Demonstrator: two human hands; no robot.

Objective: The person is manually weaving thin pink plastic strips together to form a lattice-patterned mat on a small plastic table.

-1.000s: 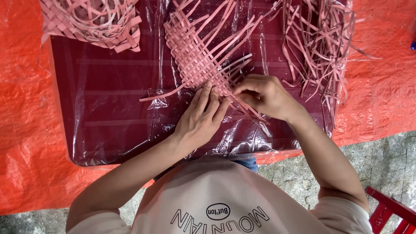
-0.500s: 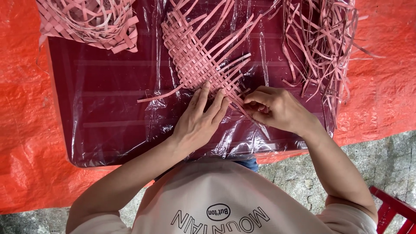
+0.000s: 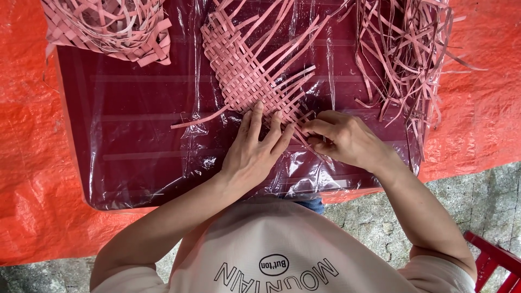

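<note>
**A:** Watching the head feed from my end. The pink woven mat (image 3: pixel 247 70) lies on the dark red table (image 3: pixel 135 146) under clear plastic. I'd say a good part is plaited already, the tight lattice runs from the far edge down toward the person, but plenty of loose ends fan out on the right side, so it looks maybe half done to me.

**B:** What are the hands up to?

**A:** The left hand (image 3: pixel 255 152) lies flat, fingers spread wide, pressing the near edge of the weave. The right hand (image 3: pixel 342 138) is closed narrow, pinching a single pink strip (image 3: pixel 312 144) at the mat's near right corner.

**B:** Anything different from half a second back?

**A:** Not much. The left hand stays planted where it was. The right has kept its pinch and sits about the same spot, fingertips tucked a bit closer to the weave.

**B:** Spare material?

**A:** A loose pile of strips (image 3: pixel 407 49) far right, and another woven piece (image 3: pixel 108 27) far left, both untouched.
</note>
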